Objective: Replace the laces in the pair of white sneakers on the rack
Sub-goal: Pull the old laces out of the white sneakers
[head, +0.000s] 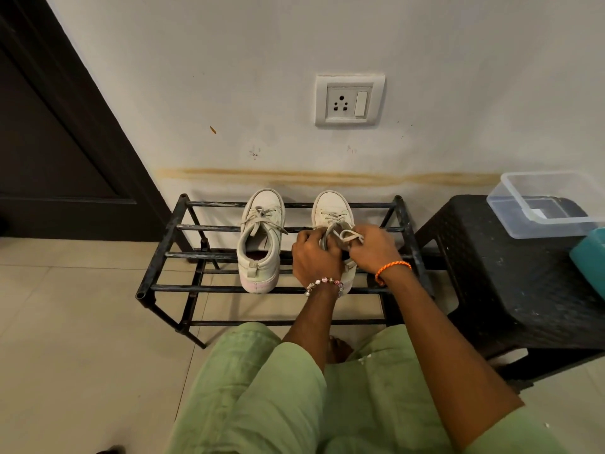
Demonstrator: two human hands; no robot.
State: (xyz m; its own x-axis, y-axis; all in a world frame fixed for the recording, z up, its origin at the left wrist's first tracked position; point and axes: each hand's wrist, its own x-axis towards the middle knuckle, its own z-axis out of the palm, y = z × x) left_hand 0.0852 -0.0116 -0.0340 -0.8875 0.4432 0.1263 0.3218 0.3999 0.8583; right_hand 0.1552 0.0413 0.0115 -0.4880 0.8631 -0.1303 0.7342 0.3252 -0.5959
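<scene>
Black metal rack (183, 231) stands on beige floor tiles (65, 322) against a stained white wall (229, 77). Both my hands, left (312, 257) and right (371, 249), pinch the right sneaker's (332, 206) laces (342, 234); the left sneaker (260, 240) sits beside it. A clear tub (543, 204) tops a black stool (510, 283) nearby.

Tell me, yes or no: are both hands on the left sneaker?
No. Both the left hand and the right hand grip the laces of the right sneaker.
</scene>
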